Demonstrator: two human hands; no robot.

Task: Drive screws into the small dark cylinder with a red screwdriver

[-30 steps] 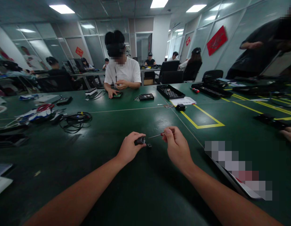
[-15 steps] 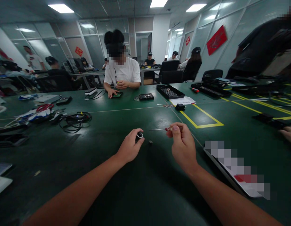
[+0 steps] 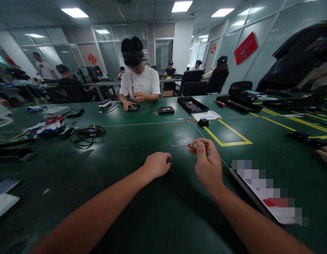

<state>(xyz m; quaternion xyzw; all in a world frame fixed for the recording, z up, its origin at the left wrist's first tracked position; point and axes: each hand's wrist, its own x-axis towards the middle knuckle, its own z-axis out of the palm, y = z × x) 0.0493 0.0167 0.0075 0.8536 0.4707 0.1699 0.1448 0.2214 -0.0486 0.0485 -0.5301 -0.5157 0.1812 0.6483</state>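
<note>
My left hand [image 3: 158, 164] is low over the green table with its fingers curled down. A small dark piece [image 3: 168, 160] shows between its thumb and fingertips; the rest of what is in that hand is hidden behind the knuckles. To the right, my right hand [image 3: 208, 160] is closed around the red and clear handle of a screwdriver [image 3: 179, 145]. The screwdriver's thin metal shaft points left, roughly level, above and to the right of my left hand.
Black cables [image 3: 88, 135] lie coiled on the left. A small black block [image 3: 203, 122] sits by yellow tape [image 3: 236, 144]; a black tray [image 3: 192, 104] stands behind. At right lies a white-topped flat object [image 3: 281, 215]. A co-worker [image 3: 139, 83] sits opposite, handling a green board.
My left hand has moved right and slightly down, over the spot where a small dark piece lay. The black cylinder it held is now out of sight. My right hand stays nearly still.
</note>
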